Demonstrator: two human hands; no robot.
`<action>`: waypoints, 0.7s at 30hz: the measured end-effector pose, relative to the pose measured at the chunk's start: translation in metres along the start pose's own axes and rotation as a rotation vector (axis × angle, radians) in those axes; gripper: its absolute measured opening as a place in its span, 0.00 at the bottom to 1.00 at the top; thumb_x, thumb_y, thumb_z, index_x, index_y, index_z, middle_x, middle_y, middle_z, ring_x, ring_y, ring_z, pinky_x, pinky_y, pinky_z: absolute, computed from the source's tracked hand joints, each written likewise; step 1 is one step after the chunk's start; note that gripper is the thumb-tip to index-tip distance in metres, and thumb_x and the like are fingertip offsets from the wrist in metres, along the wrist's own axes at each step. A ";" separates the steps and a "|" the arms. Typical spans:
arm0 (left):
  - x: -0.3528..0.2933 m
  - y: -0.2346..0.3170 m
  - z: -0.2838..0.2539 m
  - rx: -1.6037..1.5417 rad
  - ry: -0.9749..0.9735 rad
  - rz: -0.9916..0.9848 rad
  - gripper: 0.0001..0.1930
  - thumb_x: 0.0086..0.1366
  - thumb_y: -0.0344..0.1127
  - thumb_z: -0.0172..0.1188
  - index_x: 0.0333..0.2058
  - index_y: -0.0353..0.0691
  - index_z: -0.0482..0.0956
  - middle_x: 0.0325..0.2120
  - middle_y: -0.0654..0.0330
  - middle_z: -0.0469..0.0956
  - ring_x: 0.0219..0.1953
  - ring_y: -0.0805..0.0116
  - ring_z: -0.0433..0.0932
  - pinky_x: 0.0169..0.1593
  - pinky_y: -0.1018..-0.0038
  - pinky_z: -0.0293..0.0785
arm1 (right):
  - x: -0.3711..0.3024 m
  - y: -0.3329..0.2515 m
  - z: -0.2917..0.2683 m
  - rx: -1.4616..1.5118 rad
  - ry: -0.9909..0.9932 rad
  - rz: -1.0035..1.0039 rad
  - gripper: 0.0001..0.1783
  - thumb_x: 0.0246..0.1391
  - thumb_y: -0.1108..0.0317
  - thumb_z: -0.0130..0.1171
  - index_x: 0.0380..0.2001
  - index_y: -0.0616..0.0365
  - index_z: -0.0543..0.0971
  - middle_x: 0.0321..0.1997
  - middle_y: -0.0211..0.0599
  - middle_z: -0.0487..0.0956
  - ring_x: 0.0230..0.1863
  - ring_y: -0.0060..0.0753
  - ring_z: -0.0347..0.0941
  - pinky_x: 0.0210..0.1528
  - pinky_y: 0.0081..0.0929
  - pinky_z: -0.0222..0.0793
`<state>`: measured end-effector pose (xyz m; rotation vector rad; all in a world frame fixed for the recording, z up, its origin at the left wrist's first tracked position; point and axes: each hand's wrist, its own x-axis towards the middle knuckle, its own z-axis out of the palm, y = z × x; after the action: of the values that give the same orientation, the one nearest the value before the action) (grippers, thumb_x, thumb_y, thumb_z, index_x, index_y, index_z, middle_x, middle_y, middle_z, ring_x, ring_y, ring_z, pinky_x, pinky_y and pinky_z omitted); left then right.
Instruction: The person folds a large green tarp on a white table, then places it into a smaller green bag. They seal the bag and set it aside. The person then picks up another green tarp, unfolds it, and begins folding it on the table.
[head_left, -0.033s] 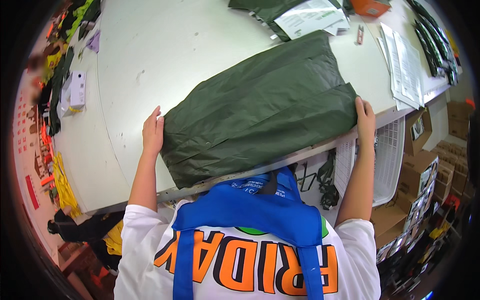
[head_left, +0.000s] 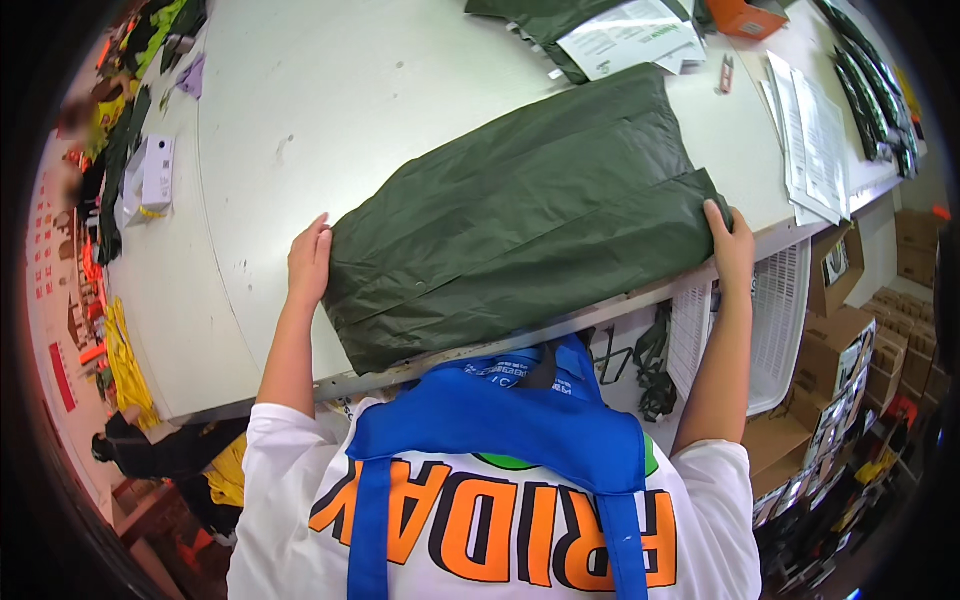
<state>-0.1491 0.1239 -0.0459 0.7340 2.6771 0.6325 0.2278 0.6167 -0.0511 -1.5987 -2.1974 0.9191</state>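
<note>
A folded piece of dark green, slightly shiny fabric (head_left: 520,210) lies aslant on the white table (head_left: 290,90), its lower edge along the table's front edge. Creases run along its length; what kind of article it is cannot be made out. My left hand (head_left: 309,262) rests at its left end, fingers stretched out and thumb against the fabric's edge. At the opposite end, my right hand (head_left: 733,245) pinches the right edge, with the thumb on top and the other fingers partly hidden.
Beyond the fabric lie another green piece (head_left: 540,35) with printed sheets (head_left: 630,40), an orange box (head_left: 745,15) and a small red tool (head_left: 726,74). Papers (head_left: 808,140) and dark packs sit at right. Below stand a white basket (head_left: 780,320) and cartons (head_left: 835,340). Another person (head_left: 150,450) is at lower left.
My right thumb has shifted slightly onto the fabric's right edge, and its fingers have spread a little. My left hand and the fabric stay nearly in place.
</note>
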 end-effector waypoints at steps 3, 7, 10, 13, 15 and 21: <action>0.004 -0.003 0.004 0.121 0.071 0.136 0.17 0.70 0.43 0.43 0.36 0.36 0.75 0.37 0.49 0.75 0.42 0.50 0.72 0.46 0.63 0.67 | -0.002 -0.038 -0.007 -0.040 -0.053 -0.028 0.29 0.52 0.47 0.60 0.38 0.68 0.78 0.32 0.46 0.78 0.33 0.34 0.72 0.39 0.30 0.67; 0.014 0.000 0.000 0.236 0.041 0.056 0.18 0.69 0.45 0.46 0.27 0.36 0.68 0.28 0.49 0.74 0.33 0.48 0.73 0.36 0.60 0.68 | 0.001 -0.031 0.002 0.051 0.084 -0.100 0.21 0.56 0.53 0.59 0.28 0.65 0.77 0.22 0.40 0.73 0.26 0.28 0.68 0.32 0.28 0.65; 0.027 0.008 -0.003 0.283 -0.029 -0.024 0.18 0.69 0.48 0.45 0.29 0.39 0.71 0.27 0.51 0.77 0.32 0.49 0.75 0.36 0.59 0.69 | -0.013 -0.022 0.023 -0.061 0.149 -0.103 0.17 0.58 0.57 0.58 0.25 0.62 0.76 0.19 0.34 0.72 0.24 0.23 0.65 0.29 0.25 0.63; 0.040 0.015 -0.010 0.205 -0.132 -0.040 0.19 0.69 0.49 0.43 0.36 0.41 0.76 0.34 0.51 0.79 0.38 0.51 0.77 0.42 0.62 0.71 | -0.022 -0.013 0.029 0.509 0.204 0.104 0.16 0.58 0.58 0.57 0.33 0.63 0.75 0.30 0.33 0.76 0.30 0.25 0.69 0.35 0.25 0.66; 0.052 0.026 -0.005 0.005 -0.190 0.024 0.19 0.69 0.49 0.43 0.39 0.40 0.77 0.37 0.50 0.79 0.41 0.52 0.76 0.45 0.65 0.70 | -0.039 -0.016 0.029 1.135 0.187 0.293 0.17 0.59 0.59 0.57 0.39 0.65 0.73 0.36 0.33 0.76 0.34 0.26 0.71 0.40 0.25 0.68; 0.117 0.160 0.036 -0.189 -0.484 0.332 0.19 0.69 0.48 0.46 0.46 0.40 0.74 0.38 0.49 0.79 0.43 0.55 0.77 0.48 0.67 0.70 | -0.090 -0.051 0.035 1.089 0.154 0.198 0.25 0.58 0.70 0.56 0.55 0.66 0.62 0.53 0.41 0.70 0.51 0.30 0.68 0.56 0.27 0.63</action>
<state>-0.1663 0.3226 -0.0185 1.1239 2.0449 0.6714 0.2015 0.5117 -0.0324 -1.2303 -1.0446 1.5839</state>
